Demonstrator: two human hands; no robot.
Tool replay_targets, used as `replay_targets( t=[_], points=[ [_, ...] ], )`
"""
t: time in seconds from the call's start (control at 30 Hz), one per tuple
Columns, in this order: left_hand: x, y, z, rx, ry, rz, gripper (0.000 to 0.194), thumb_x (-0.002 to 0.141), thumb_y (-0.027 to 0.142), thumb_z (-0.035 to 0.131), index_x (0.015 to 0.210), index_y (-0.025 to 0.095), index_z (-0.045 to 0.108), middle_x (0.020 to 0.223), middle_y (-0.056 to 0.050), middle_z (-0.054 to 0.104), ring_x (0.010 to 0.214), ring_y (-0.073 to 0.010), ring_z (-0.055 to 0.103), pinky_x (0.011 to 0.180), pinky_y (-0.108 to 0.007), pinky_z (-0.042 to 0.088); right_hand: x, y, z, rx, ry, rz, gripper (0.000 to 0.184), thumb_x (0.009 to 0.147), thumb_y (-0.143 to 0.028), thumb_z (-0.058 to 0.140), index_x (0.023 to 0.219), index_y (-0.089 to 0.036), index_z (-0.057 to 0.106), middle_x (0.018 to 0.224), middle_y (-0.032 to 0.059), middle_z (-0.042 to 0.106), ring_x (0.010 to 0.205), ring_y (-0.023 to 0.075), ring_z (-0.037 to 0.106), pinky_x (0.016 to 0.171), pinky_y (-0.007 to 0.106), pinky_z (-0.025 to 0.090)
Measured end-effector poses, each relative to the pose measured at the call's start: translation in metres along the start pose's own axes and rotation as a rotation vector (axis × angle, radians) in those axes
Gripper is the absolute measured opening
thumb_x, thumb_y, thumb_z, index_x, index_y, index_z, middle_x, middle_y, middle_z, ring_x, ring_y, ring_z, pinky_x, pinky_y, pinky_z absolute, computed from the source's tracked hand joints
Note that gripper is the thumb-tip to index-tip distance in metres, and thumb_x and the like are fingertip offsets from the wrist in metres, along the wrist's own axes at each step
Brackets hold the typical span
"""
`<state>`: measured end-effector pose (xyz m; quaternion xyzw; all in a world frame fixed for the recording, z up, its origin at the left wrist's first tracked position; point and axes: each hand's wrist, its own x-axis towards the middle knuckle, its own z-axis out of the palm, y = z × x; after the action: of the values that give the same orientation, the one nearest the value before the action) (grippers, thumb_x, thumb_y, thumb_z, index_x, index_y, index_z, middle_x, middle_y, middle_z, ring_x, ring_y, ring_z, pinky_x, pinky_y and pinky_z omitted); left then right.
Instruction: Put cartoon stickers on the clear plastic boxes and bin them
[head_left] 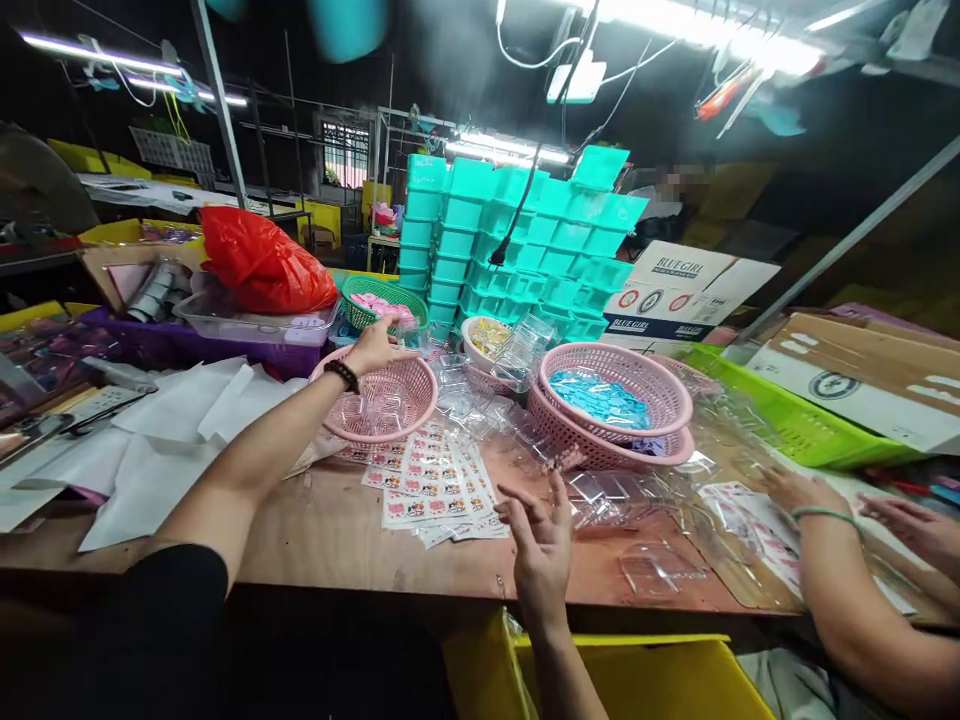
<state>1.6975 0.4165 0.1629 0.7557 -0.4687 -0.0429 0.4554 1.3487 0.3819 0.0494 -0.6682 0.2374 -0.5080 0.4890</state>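
My left hand point(377, 346), with a dark bead bracelet on the wrist, reaches over a pink basket point(429, 395) that holds clear plastic pieces. Its fingers are apart, close to the pink pieces point(381, 303) in a green basket point(351, 317). I see nothing held in it. My right hand point(541, 545) hovers near the table's front edge, palm turned up, with loosely bent fingers spread apart and nothing visible between them. Left of it lie several sticker sheets point(431, 485) with small printed figures. Clear plastic boxes point(600, 490) lie just behind that hand.
Stacked pink baskets point(536, 425) hold light-blue pieces point(598, 398). Behind stand tall stacks of turquoise bins point(517, 230). White sheets point(172, 430) and a red bag point(262, 265) are at left. A co-worker's hands point(806, 495) are over sheets at right. A yellow bin point(630, 655) sits below the edge.
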Motion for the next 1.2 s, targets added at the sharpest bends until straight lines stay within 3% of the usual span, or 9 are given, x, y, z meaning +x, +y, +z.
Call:
replay_targets(
  t=[0.1, 0.23, 0.33, 0.43, 0.6, 0.77, 0.87, 1.0, 1.2],
  points=[
    [-0.06, 0.015, -0.004, -0.309, -0.115, 0.347, 0.081, 0.066, 0.038, 0.088, 0.137, 0.022, 0.053, 0.15, -0.015, 0.051, 0.11, -0.0242, 0.068, 0.094, -0.036, 0.056, 0.022, -0.005, 0.029, 0.215, -0.053, 0.135, 0.073, 0.096, -0.05, 0.05, 0.155, -0.028, 0.013, 0.133, 0.0171, 0.064, 0.106, 0.023, 0.071, 0.082, 0.039, 0.06],
    [-0.16, 0.017, 0.005, -0.494, -0.353, 0.479, 0.06, 0.077, 0.026, 0.081, 0.133, 0.026, 0.06, 0.145, -0.014, 0.058, 0.123, -0.027, 0.063, 0.104, -0.04, 0.052, 0.034, -0.026, 0.064, 0.404, -0.259, 0.301, 0.073, 0.095, -0.06, 0.04, 0.156, -0.031, 0.012, 0.142, 0.0176, 0.056, 0.106, 0.0253, 0.07, 0.076, 0.04, 0.06],
    [-0.216, 0.01, 0.017, -0.617, -0.359, 0.386, 0.063, 0.079, 0.018, 0.079, 0.137, 0.031, 0.059, 0.147, -0.011, 0.056, 0.141, -0.0289, 0.046, 0.119, -0.046, 0.035, 0.019, -0.045, 0.084, 0.441, -0.332, 0.366, 0.078, 0.091, -0.053, 0.057, 0.154, -0.03, 0.019, 0.116, 0.0103, 0.068, 0.084, 0.0198, 0.07, 0.068, 0.033, 0.059],
    [-0.249, 0.013, 0.032, -1.027, -0.403, 0.142, 0.09, 0.071, 0.031, 0.086, 0.15, 0.038, 0.042, 0.163, -0.007, 0.034, 0.149, -0.0347, 0.033, 0.122, -0.053, 0.025, -0.008, -0.051, 0.1, 0.378, -0.158, 0.214, 0.082, 0.085, -0.04, 0.068, 0.153, -0.033, 0.022, 0.101, 0.0021, 0.066, 0.074, 0.0147, 0.064, 0.069, 0.03, 0.058],
    [-0.258, 0.03, 0.051, -1.523, -0.286, -0.437, 0.056, 0.086, 0.05, 0.069, 0.136, 0.031, 0.054, 0.146, -0.011, 0.053, 0.128, -0.0335, 0.058, 0.108, -0.058, 0.044, -0.034, -0.038, 0.108, 0.121, -0.076, -0.208, 0.086, 0.084, -0.031, 0.069, 0.155, -0.038, 0.02, 0.116, 0.0058, 0.058, 0.095, 0.0189, 0.064, 0.087, 0.04, 0.058],
    [-0.247, 0.022, 0.057, -1.446, -0.117, -0.491, 0.044, 0.077, 0.048, 0.081, 0.107, 0.021, 0.063, 0.117, -0.009, 0.069, 0.102, -0.0236, 0.069, 0.099, -0.044, 0.051, -0.013, -0.065, 0.066, -0.102, -0.004, -0.336, 0.043, 0.083, -0.038, 0.075, 0.123, -0.033, 0.062, 0.146, 0.0076, 0.043, 0.126, 0.0264, 0.052, 0.102, 0.047, 0.048],
    [-0.241, 0.01, 0.057, -1.309, -0.02, -0.487, 0.051, 0.074, 0.058, 0.079, 0.104, 0.02, 0.063, 0.113, -0.009, 0.069, 0.097, -0.0228, 0.069, 0.099, -0.045, 0.051, -0.002, -0.092, 0.043, -0.047, -0.252, -0.174, 0.018, 0.085, -0.042, 0.073, 0.09, -0.025, 0.07, 0.109, 0.0072, 0.066, 0.099, 0.0212, 0.064, 0.081, 0.036, 0.054],
    [-0.24, 0.004, 0.056, -1.255, -0.081, -0.511, 0.062, 0.076, 0.075, 0.064, 0.104, 0.02, 0.064, 0.111, -0.011, 0.07, 0.102, -0.0286, 0.068, 0.098, -0.049, 0.05, -0.001, -0.101, 0.045, -0.027, -0.804, 0.253, 0.034, 0.081, -0.051, 0.074, 0.078, -0.018, 0.07, 0.07, 0.0024, 0.066, 0.061, 0.0129, 0.056, 0.055, 0.026, 0.044],
    [-0.244, 0.007, 0.048, -1.182, -0.11, -0.473, 0.064, 0.073, 0.078, 0.063, 0.101, 0.021, 0.065, 0.106, -0.008, 0.069, 0.096, -0.0269, 0.068, 0.086, -0.042, 0.056, 0.011, -0.084, 0.068, -0.023, -0.909, 0.383, 0.043, 0.072, -0.059, 0.077, 0.074, -0.017, 0.067, 0.07, 0.0006, 0.065, 0.064, 0.012, 0.054, 0.059, 0.027, 0.041]
  ],
)
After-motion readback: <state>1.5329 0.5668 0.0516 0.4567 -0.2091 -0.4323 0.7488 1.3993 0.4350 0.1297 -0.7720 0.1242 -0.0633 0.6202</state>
